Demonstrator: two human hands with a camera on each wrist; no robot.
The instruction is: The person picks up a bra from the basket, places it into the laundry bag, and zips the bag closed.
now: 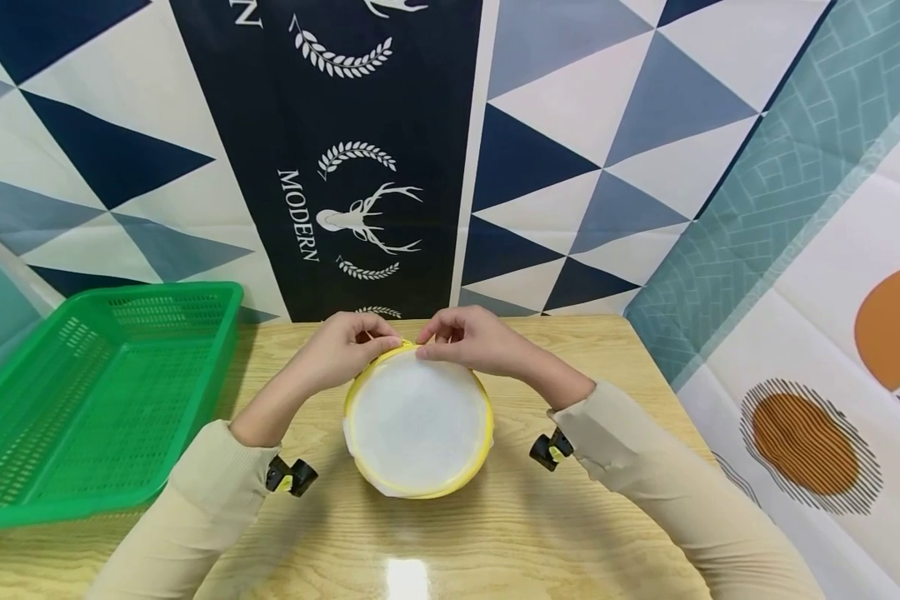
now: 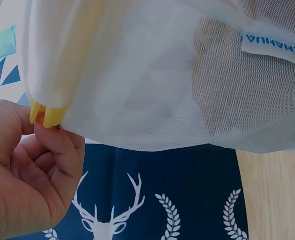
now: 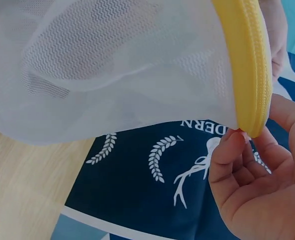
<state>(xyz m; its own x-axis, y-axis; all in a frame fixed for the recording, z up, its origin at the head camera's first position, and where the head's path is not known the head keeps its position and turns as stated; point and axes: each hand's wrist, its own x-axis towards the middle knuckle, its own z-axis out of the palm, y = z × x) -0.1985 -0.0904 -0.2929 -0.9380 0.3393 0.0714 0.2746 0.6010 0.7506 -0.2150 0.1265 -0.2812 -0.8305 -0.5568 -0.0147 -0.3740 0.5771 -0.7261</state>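
Observation:
A white mesh laundry bag (image 1: pixel 420 421) with a round top and a yellow zipper (image 3: pixel 251 65) around its rim is held up over the table. My left hand (image 1: pixel 348 348) pinches the far edge of the rim, thumb and finger at the yellow zipper pieces (image 2: pixel 48 115) in the left wrist view. Just to its right, my right hand (image 1: pixel 476 340) pinches the yellow zipper band between thumb and fingers. A white label (image 2: pixel 273 46) with blue letters shows on the bag's mesh side. The inside of the bag is hidden.
A green plastic basket (image 1: pixel 228 350) with perforated walls stands at the left of the wooden table (image 1: pixel 570 533). Patterned cloth (image 1: pixel 375 108) with deer and triangles hangs behind the table's far edge, and another printed cloth (image 1: pixel 795 333) hangs on the right.

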